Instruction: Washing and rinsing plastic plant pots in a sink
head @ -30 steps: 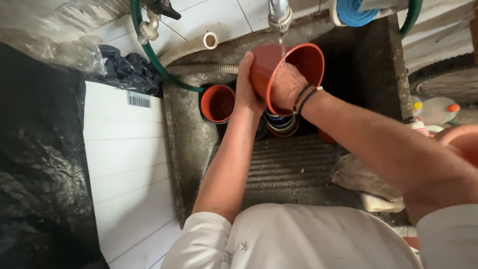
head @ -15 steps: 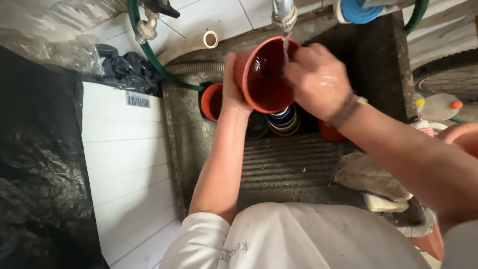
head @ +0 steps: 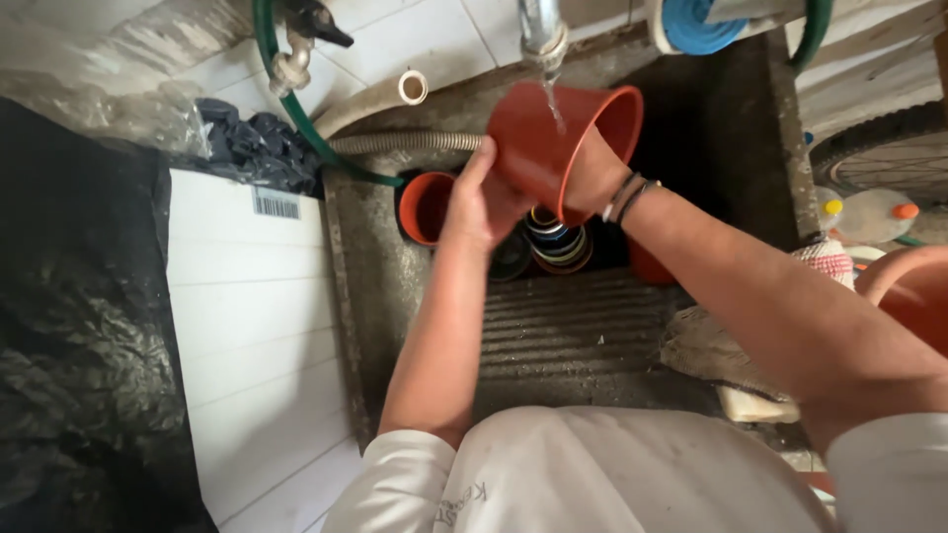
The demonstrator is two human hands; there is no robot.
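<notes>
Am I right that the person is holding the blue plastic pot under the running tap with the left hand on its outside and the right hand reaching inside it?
Not quite: the pot is orange-red, not blue, as the head view shows. The rest holds: it is under the running tap, the left hand on its outside and the right hand reaching inside it.

One head-worn camera looks steeply down, close over the sink (head: 375, 286)

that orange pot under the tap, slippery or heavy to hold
Probably slippery: water from the tap runs over the orange pot. Likely light for its size, looking like thin plastic. It seems stiff, keeping its round shape between the left hand and the right hand.
</notes>
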